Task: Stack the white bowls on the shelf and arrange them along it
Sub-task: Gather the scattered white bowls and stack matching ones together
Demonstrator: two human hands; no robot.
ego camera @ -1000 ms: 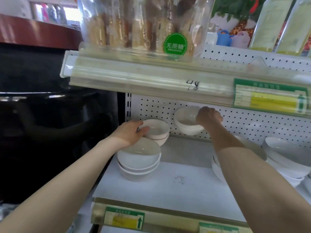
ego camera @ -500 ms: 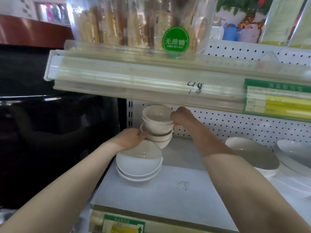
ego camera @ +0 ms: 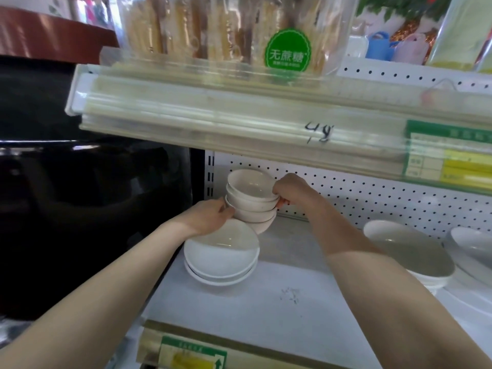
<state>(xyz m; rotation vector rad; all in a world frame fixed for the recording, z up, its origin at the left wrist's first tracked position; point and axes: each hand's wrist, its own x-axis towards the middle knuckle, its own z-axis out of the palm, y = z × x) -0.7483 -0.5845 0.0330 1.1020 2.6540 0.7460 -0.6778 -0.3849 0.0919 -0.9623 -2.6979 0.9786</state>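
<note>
1. A green round sticker is reading "无蔗糖" on the clear snack bag above
2. A handwritten "48" is showing on the clear price rail
3. Green-and-yellow price tags are hanging alongside, their print too blurred to read

Overhead snack bag; price tag right; pegboard behind.

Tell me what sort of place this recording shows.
Most likely a shop's display shelving: price labels clipped along the shelf edge, a perforated back panel, bagged snacks on the shelf above, and stacked white bowls laid out as stock.
</note>
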